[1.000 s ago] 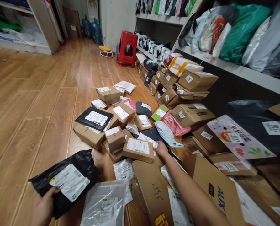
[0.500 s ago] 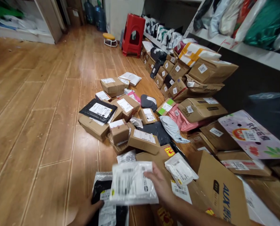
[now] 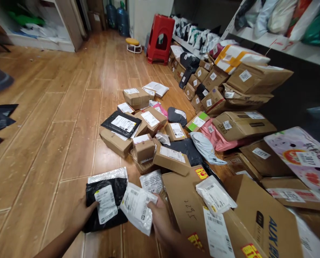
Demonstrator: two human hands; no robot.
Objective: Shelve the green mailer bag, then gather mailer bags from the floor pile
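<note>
Near the bottom middle of the frame, the left hand (image 3: 84, 214) gripped a black bag (image 3: 106, 205). The right hand (image 3: 160, 217) pinched a small white bag (image 3: 137, 207) that overlapped the black one. A red stool (image 3: 160, 24) stood near the top middle.

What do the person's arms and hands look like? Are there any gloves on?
No gloves! The left hand and right hand are bare. The left forearm and right forearm are bare too: no sleeve, watch or bracelet shows. Whether there are rings, I can't tell.
</note>
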